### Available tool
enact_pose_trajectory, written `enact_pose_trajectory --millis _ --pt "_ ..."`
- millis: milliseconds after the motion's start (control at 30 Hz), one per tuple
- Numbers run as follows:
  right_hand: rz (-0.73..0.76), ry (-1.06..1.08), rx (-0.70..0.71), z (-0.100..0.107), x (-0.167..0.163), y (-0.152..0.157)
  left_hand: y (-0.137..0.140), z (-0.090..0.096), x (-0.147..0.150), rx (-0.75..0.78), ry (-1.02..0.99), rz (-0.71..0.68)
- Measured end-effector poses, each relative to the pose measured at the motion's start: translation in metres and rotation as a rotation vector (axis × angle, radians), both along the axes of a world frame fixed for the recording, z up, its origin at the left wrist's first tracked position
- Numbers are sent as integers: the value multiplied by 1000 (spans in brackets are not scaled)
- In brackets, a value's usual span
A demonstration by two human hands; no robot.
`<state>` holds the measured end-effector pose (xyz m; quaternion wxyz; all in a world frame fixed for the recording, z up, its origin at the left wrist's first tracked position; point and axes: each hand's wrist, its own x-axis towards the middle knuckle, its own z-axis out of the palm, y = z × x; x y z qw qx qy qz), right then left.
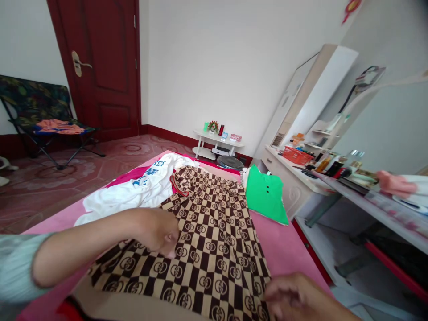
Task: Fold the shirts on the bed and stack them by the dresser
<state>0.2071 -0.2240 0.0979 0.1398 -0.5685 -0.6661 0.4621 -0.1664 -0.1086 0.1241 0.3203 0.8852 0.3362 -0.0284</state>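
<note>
A brown-and-beige checked garment [214, 236], printed with a repeated round motif and trimmed with red at one opening, lies spread out in front of me. My left hand [158, 232] is closed above its left part, knuckles up; whether cloth is between the fingers is hidden. At the lower right edge of the garment, my right hand [294, 296] has its fingers curled round the cloth, slightly blurred. Behind my left forearm lies a crumpled white garment [150, 183] with blue lettering. A folded green garment [266, 191] lies beyond the checked one, to the right.
A pink-covered bed [277, 243] bears the clothes. On the right stand a dressing table [301, 189] with bottles and a red basket [297, 155]. A low white stand [219, 139] is by the far wall. A folding chair [40, 107] holds orange cloth near a red door [100, 62].
</note>
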Motion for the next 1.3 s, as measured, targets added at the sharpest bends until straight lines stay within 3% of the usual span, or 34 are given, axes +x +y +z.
enact_pose_trajectory --millis 100,233,367,500,600,733,867,967,1067,1167,1233,1300 --pt "-96 135 90 5 -3 58 30 -23 54 197 -117 85" --pt "-298 163 283 4 -7 137 63 -79 103 381 -204 329" --pt "-343 16 653 -5 -12 207 77 -117 112 482 -180 395" --pt "-312 -204 764 -17 -18 257 81 -125 108 487 -183 380" --pt "-276 -533 780 -26 -23 268 84 -125 107 480 -184 384" --pt "-106 -927 836 -39 -30 255 85 -126 109 494 -189 394" --pt "106 -993 935 -49 -35 239 84 -127 111 503 -194 407" --pt "183 -984 894 -51 -36 238 83 -125 112 503 -192 410" --pt "69 -941 830 -48 -34 247 82 -122 111 495 -187 409" --pt "-202 -852 798 -44 -28 266 82 -122 111 482 -190 404" --pt "-380 -720 726 -45 -22 282 83 -123 110 471 -191 404" --pt "-458 -556 620 -47 -16 296 84 -124 110 468 -195 408"
